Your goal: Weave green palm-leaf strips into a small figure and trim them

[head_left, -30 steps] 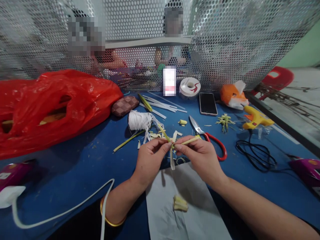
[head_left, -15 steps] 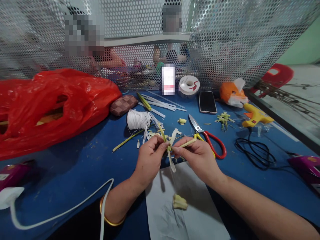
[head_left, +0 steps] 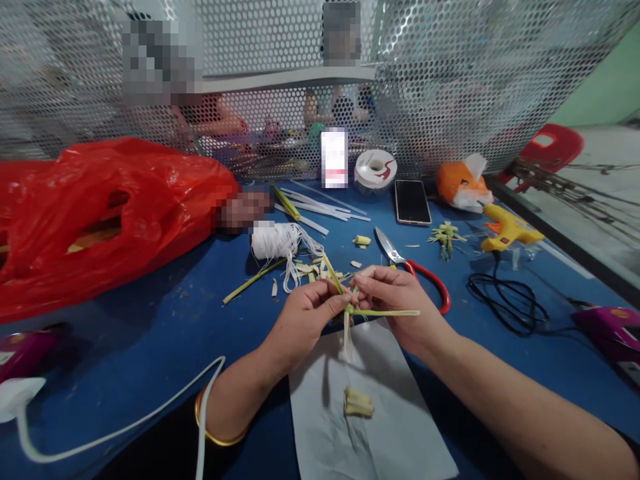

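Observation:
Both my hands meet over the blue table [head_left: 150, 320], pinching a small knot of pale green leaf strips [head_left: 350, 308]. My left hand [head_left: 305, 317] is closed on the knot from the left, with one strip sticking up past its fingers. My right hand [head_left: 395, 300] is closed on it from the right; a long strip runs across its knuckles and another hangs down. Below the hands lies a grey paper sheet [head_left: 395, 427] with a small folded leaf piece [head_left: 358, 403] on it.
Red-handled scissors [head_left: 415, 270], a white string bundle [head_left: 275, 241], leaf scraps, a phone [head_left: 412, 201], a tape roll [head_left: 375, 170], a yellow glue gun [head_left: 507, 230] with black cord, and a red plastic bag [head_left: 100, 213] surround me. A perforated metal screen [head_left: 450, 80] stands behind, with other people beyond it.
My right hand has turned, and the strip it holds has swung from pointing up-right to lying flat across its knuckles. The hanging strip has shifted slightly. My left hand stays pinched.

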Available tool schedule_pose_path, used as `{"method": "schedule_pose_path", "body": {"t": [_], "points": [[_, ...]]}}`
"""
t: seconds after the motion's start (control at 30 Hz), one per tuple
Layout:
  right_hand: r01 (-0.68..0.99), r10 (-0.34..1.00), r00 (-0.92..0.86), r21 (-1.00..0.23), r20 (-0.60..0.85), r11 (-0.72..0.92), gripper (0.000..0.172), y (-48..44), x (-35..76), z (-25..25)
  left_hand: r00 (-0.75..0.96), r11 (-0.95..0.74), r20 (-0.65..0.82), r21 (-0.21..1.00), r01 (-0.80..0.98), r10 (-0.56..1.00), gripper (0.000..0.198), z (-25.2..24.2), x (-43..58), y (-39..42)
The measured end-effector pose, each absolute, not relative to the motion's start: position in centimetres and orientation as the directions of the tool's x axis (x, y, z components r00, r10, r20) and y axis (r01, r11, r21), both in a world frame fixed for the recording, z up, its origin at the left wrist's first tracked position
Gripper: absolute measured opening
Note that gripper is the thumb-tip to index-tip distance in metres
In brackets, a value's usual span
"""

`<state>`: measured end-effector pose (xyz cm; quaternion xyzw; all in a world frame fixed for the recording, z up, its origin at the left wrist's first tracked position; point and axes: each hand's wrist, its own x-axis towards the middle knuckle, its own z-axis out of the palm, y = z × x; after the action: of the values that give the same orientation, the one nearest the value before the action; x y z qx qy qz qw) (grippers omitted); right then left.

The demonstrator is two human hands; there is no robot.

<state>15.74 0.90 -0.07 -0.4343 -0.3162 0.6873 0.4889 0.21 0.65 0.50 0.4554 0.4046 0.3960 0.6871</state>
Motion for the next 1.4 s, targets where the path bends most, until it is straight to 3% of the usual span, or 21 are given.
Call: {"method": "schedule_pose_path", "body": {"t": [0.2, 0.33, 0.43, 0.57, 0.67, 0.87, 1.0, 1.3, 1.4], "points": [[-0.425, 0.959, -0.048, -0.863, -0.28, -0.274, 0.027, 0.8, 15.5, -0.4, 0.394, 0.26, -0.197, 0.959, -0.113, 0.898, 0.017, 0.5, -0.1, 0.7], [-0.414, 0.959, -0.065, -0.867, -0.276, -0.278, 0.028, 1.1, 15.7, -0.2, 0.315, 0.225, -0.17, 0.964, -0.145, 0.934, 0.017, 0.4, 0.1, 0.7], [-0.385, 0.929, -0.136, -0.846, -0.345, -0.37, 0.027, 1.1, 15.8, 0.1, 0.178, 0.163, -0.127, 0.965, -0.203, 0.976, 0.018, 0.3, 0.1, 0.9], [-0.223, 0.835, -0.382, -0.838, -0.396, -0.499, 0.029, 0.4, 15.8, 0.9, 0.08, 0.124, -0.109, 0.968, -0.218, 0.991, 0.021, 0.4, -0.3, 1.2], [-0.176, 0.849, -0.426, -0.891, -0.314, -0.418, 0.041, -0.2, 15.6, 1.2, 0.064, 0.085, -0.076, 0.982, -0.171, 0.995, 0.017, 0.6, -0.5, 1.4], [-0.117, 0.935, -0.301, -0.966, -0.187, -0.231, 0.038, -0.6, 15.1, 0.9, 0.114, 0.043, -0.029, 0.991, -0.125, 0.993, 0.008, 0.5, -0.3, 1.4], [-0.049, 0.942, -0.327, -0.994, -0.075, -0.096, 0.037, -0.9, 15.2, 1.1, 0.127, 0.019, 0.0, 0.989, -0.145, 0.992, 0.006, 0.3, -0.3, 1.4], [0.075, 0.93, -0.367, -0.996, 0.012, 0.043, 0.034, -1.4, 15.1, 0.9, 0.101, 0.043, -0.031, 0.992, -0.122, 0.994, 0.003, 0.5, 0.0, 1.0], [0.059, 0.937, -0.349, -0.998, -0.001, 0.021, 0.036, -1.6, 14.9, 0.9, 0.089, 0.064, -0.053, 0.989, -0.136, 0.995, 0.008, 0.4, -0.1, 1.2]]}}
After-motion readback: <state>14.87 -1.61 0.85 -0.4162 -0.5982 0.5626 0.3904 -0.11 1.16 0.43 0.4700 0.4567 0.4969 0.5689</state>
